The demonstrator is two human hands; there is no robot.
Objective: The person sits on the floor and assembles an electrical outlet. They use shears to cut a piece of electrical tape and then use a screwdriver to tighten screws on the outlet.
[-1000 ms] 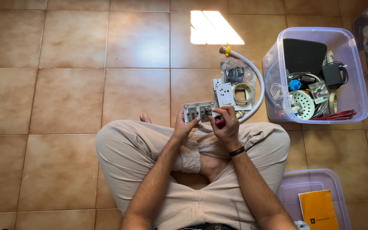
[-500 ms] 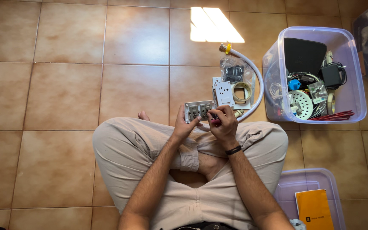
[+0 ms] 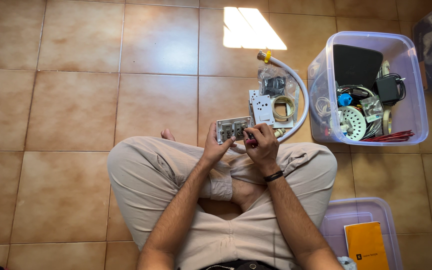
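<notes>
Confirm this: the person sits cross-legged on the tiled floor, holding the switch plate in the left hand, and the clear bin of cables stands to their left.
Not quite. In the head view the clear bin stands to their right, not left. The left hand does hold the switch plate.

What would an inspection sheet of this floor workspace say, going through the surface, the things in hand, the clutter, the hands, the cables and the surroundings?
Surface: brown tiled floor, with a sunlit patch at the top.
Job's things: grey switch plate held above the crossed legs; a small tool with a pinkish handle set against its right end.
Clutter: white socket plate, tape roll and clear bag lying just beyond the hands.
Grippers: left hand grips the switch plate's left end; right hand grips the tool.
Cables: white hose curving round the clutter; wires and a black adapter inside the clear bin.
Surroundings: second clear bin holding an orange booklet.
</notes>
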